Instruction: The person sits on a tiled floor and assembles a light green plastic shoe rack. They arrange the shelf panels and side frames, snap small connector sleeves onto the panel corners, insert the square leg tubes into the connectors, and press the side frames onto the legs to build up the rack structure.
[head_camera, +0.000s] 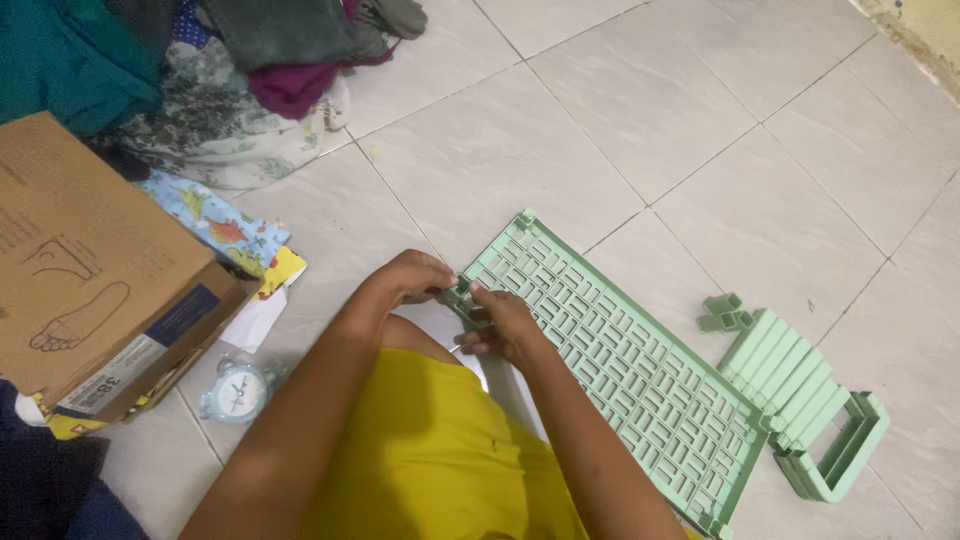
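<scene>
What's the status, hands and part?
Left hand and right hand pinch a small green connector at the lattice panel corner. Loose green pieces lie apart.

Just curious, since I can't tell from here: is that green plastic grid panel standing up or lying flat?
Lying flat. The green grid panel rests on the tiled floor, with both hands at its near corner.

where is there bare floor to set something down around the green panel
Bare floor tiles stretch above the green slatted panel, right of the clothes pile. Crowded at left: cardboard box, small clock, both hands at the panel's corner. Green legs fill the right.
</scene>
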